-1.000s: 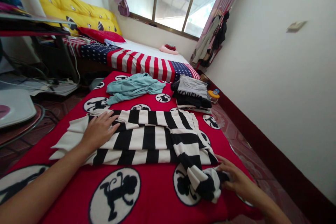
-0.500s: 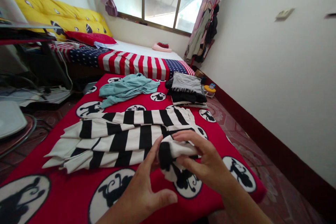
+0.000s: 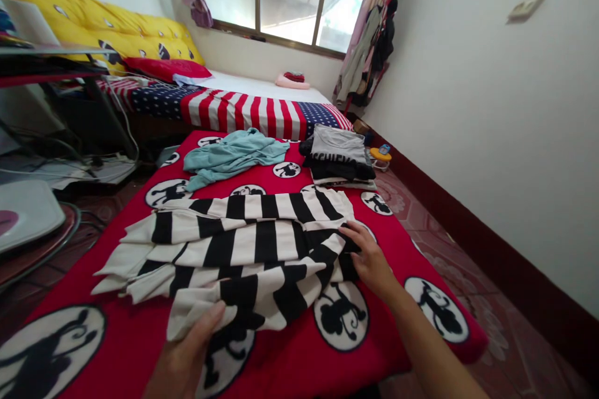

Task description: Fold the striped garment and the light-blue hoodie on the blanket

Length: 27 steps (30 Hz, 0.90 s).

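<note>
A black-and-white striped sweater point(image 3: 262, 240) lies spread on the red blanket, its body stretching to the left. Its near sleeve point(image 3: 281, 293) is drawn out along the front edge of the body. My left hand point(image 3: 191, 340) is closed on the pale cuff end of that sleeve, thumb on top and the other fingers mostly hidden. At the sweater's right end, my right hand point(image 3: 372, 262) rests on the shoulder part of the fabric with its fingers extended and its thumb out of sight.
Beyond the sweater lie a crumpled light-blue garment point(image 3: 236, 156) and a folded clothes stack point(image 3: 339, 159). The red blanket point(image 3: 116, 358) has round monkey prints. A bed point(image 3: 253, 109) stands under the window. A white stool point(image 3: 30, 212) is at left, a wall at right.
The bunched sleeve between my hands has been straightened out to the left. My left hand moved left and nearer with the cuff; my right hand let go of the bunch and lies on the shoulder.
</note>
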{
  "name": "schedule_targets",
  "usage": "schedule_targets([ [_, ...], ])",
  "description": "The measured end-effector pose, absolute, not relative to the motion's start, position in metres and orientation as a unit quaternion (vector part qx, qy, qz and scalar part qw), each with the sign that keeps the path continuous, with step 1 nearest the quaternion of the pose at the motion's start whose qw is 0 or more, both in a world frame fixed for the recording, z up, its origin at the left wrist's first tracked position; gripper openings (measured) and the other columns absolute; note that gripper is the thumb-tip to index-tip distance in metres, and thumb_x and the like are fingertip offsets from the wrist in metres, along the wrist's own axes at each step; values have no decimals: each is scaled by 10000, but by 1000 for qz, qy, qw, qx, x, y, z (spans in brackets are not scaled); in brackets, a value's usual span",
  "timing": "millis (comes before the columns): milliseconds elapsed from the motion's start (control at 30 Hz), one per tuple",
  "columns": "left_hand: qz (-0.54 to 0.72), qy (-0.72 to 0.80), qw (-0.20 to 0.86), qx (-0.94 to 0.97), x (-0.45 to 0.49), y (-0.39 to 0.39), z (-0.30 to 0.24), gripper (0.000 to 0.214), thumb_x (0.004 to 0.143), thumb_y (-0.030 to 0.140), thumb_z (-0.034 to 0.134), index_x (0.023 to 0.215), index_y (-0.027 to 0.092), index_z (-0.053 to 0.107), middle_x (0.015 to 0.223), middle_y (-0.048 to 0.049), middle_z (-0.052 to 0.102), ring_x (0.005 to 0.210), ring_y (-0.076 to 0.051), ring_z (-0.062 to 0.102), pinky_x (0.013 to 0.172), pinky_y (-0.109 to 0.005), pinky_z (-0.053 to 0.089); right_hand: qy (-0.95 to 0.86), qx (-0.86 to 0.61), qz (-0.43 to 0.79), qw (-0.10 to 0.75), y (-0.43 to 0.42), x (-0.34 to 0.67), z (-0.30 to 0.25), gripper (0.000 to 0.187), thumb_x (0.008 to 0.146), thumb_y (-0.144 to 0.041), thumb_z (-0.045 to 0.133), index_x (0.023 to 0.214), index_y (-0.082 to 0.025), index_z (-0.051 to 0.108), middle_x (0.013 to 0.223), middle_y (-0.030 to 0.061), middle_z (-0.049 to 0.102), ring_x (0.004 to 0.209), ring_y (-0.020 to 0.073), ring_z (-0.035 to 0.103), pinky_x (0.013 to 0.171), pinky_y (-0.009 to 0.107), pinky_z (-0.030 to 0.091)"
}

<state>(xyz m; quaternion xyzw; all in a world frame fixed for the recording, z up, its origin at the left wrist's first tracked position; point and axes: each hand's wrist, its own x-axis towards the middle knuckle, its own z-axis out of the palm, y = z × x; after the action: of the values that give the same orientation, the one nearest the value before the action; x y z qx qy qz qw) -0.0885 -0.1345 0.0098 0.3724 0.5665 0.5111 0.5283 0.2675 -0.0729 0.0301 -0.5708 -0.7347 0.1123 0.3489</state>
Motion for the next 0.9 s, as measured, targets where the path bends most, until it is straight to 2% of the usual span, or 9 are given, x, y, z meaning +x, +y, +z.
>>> schedule_targets([
  [67,508,562,546,358,-90,-136,17,526,675,545,695,1089,219,700,1092,-66,726,1100,-326,647,939,-436,552,-737,-573,94,347,-65,268,27,563,753,-69,484,1253,-292,616,1425,59,472,1345,255,407,1142,498,307],
  [133,469,576,538,398,-94,-137,26,513,621,545,734,1016,218,731,1049,-76,741,1076,-348,653,938,-441,543,-739,-570,94,345,-56,269,28,393,796,-123,518,1107,-284,694,1406,59,505,1344,268,407,1139,513,298],
  [267,426,592,521,444,-114,-132,51,394,577,543,726,843,254,763,942,-51,763,1015,-352,671,924,-425,539,-743,-535,169,365,-37,276,42,169,850,-222,552,895,-247,712,1333,53,597,1346,266,414,1141,481,287],
  [333,434,583,535,431,-126,-116,68,343,591,503,707,825,258,759,921,-42,763,960,-333,686,855,-404,564,-723,-529,230,380,-25,278,52,155,868,-296,563,904,-231,698,1190,58,680,1247,260,518,1082,445,362],
  [400,461,569,549,403,-139,-87,84,335,578,435,721,855,249,747,865,-31,757,845,-294,697,739,-370,583,-692,-539,271,397,-9,277,61,199,860,-375,580,884,-209,688,977,47,724,1029,245,631,936,391,464],
  [500,537,527,532,387,-150,-22,97,463,510,295,754,967,227,716,876,-18,732,765,-215,668,659,-287,567,-655,-558,266,434,24,268,66,278,812,-462,613,814,-191,671,792,17,700,768,198,636,723,310,483],
  [667,539,582,464,394,-149,64,67,646,565,279,676,1195,156,607,851,-38,678,652,-153,611,541,-236,502,-633,-606,181,446,65,246,40,287,757,-481,623,783,-201,682,787,30,712,779,210,643,730,317,468],
  [767,539,619,412,396,-147,79,37,657,546,290,728,1175,147,605,912,-56,681,730,-174,642,615,-253,523,-626,-622,167,441,71,240,16,250,733,-449,628,779,-210,681,792,40,718,793,230,655,771,355,469],
  [900,494,689,280,450,-150,86,20,609,630,511,711,1117,153,633,970,-91,696,845,-231,676,733,-326,543,-623,-629,155,439,69,241,1,258,771,-453,590,842,-224,687,845,35,724,851,229,660,821,359,462],
])
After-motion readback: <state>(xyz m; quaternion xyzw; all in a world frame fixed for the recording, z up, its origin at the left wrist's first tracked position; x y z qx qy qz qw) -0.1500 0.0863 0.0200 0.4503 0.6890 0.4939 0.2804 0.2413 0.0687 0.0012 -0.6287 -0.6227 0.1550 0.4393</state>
